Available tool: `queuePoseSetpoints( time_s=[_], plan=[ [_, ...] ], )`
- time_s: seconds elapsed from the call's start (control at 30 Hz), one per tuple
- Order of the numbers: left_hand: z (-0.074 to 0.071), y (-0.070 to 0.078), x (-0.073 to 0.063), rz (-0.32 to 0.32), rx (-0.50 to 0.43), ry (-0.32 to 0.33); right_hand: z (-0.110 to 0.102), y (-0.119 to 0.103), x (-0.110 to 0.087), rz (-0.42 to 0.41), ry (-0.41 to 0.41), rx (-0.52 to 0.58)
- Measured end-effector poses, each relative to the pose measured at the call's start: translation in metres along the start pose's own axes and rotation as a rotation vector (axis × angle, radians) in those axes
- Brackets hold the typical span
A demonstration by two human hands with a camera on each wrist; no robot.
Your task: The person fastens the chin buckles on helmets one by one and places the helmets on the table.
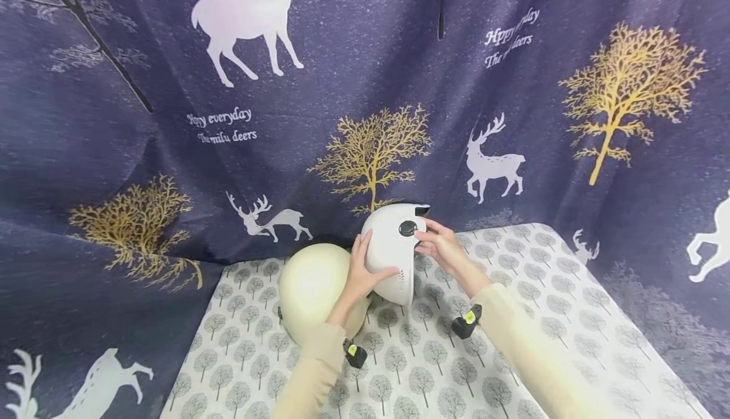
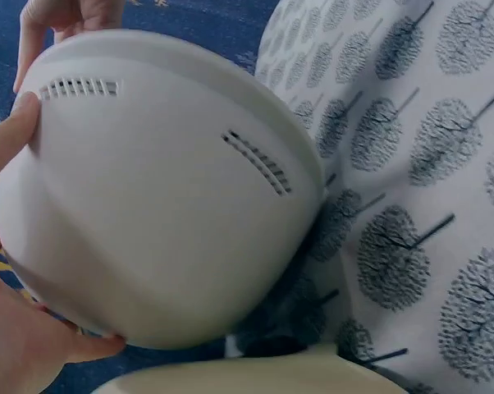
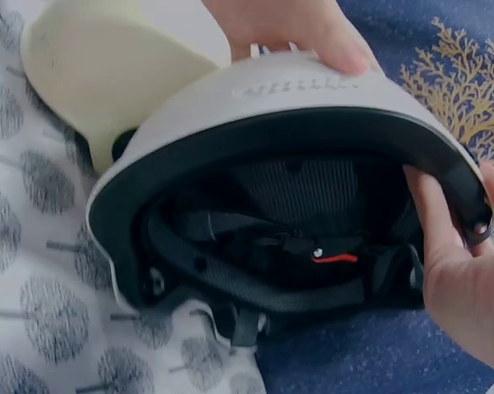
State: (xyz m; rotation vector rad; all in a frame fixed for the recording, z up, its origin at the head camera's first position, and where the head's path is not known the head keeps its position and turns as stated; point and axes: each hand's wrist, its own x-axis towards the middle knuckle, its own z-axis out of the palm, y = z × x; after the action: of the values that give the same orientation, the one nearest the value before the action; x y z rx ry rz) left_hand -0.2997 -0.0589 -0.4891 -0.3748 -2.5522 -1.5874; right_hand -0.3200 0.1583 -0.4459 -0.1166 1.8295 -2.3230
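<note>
A white helmet is tilted on its side near the back of the table, held between both hands. My left hand grips its outer shell, fingers and thumb spread round the curve; the shell's slotted vents show in the left wrist view. At the rim, my right hand pinches the edge beside a dark round fitting. In the right wrist view, some of its fingers reach inside the rim, over the black lining. A strap with a red tab lies within.
Close on the left, a cream helmet rests dome up on the table, partly behind the left forearm. White cloth with a grey tree print covers the table. A dark blue curtain with deer and trees hangs right behind.
</note>
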Motion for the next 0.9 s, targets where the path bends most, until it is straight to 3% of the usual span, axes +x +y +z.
queuePoseSetpoints(
  time_s=[0.23,0.43,0.53,0.7,0.9],
  plan=[
    [0.006,-0.001,-0.004,-0.007,-0.044,-0.011,-0.012,0.001,-0.003,0.016,-0.02,0.06],
    [0.011,0.005,-0.003,0.029,0.004,-0.011,-0.02,0.003,-0.005,0.02,-0.009,0.095],
    [0.012,0.007,-0.004,0.015,0.01,0.003,-0.024,0.005,-0.006,0.022,0.0,-0.003],
    [0.017,0.011,-0.004,0.007,0.038,-0.02,-0.032,0.005,-0.008,0.012,0.102,-0.222],
    [0.019,0.013,-0.004,0.004,0.047,-0.039,-0.036,-0.007,-0.012,-0.068,0.147,-0.41]
  ],
)
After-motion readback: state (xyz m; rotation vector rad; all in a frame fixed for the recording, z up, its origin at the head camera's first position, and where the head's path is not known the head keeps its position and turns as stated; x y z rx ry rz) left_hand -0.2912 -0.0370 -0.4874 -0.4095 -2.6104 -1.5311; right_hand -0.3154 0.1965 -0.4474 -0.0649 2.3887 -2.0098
